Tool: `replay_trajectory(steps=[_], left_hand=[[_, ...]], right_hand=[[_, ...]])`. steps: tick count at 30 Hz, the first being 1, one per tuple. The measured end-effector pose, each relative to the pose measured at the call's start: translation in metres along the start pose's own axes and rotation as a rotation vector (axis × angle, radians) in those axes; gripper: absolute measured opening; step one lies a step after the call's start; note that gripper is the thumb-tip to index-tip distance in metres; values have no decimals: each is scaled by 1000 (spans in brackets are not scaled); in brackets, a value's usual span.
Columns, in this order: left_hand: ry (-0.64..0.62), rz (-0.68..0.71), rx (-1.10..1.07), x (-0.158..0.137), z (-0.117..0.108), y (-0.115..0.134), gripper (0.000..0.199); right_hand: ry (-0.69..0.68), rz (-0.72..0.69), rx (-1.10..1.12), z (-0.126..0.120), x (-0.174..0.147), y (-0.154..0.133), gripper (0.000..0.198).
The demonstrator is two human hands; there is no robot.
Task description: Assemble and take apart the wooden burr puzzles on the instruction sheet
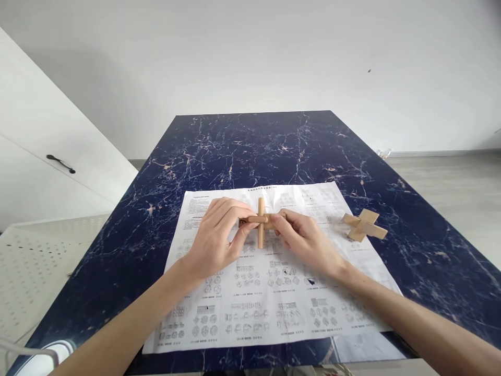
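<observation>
Squarely between two bare hands, a cross-shaped wooden piece (261,218) is held above a printed sheet (227,334), its left end pinched in the grip of the left hand (221,230), thumb below and fingertips above. The right hand (303,235) closes its own grip on the opposite end, thumb laid along the near face and fingers curled behind. Whether the piece touches the paper cannot be told from this angle.

The creased white sheet, covered with rows of small line diagrams and fine text, lies under both hands on a dark blue table (250,151) veined in white and rust like marble. To the right of the right hand, well apart from it, a second wooden assembly (364,225) of flat crossed slats sits at the sheet's right edge.

Beyond the table rises a plain pale wall (250,57); at left stands a white cabinet (35,115) with a black handle (60,163), and at right runs a grey floor (450,183).

The held piece is light tan: a slim rod stands crosswise to the hands, crossed by shorter lengths running from grip to grip, with a dark marking near the left fingertips.
</observation>
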State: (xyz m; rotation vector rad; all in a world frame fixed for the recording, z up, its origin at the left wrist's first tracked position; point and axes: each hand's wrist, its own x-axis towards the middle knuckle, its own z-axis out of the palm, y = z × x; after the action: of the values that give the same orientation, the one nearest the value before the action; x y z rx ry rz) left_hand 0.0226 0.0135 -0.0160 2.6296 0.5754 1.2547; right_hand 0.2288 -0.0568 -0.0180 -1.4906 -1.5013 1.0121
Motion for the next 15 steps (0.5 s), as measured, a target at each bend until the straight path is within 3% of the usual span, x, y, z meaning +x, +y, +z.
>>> replay_trajectory(steps=[4, 8, 15], left_hand=[[35, -10, 3, 1, -1, 3, 12], [-10, 5, -46, 0, -1, 4, 12], [12, 1, -64, -1, 1, 2, 9]], right_hand=[[-23, 0, -2, 1, -1, -1, 45], [-25, -6, -6, 2, -1, 0, 45], [30, -44, -34, 2, 1, -1, 41]])
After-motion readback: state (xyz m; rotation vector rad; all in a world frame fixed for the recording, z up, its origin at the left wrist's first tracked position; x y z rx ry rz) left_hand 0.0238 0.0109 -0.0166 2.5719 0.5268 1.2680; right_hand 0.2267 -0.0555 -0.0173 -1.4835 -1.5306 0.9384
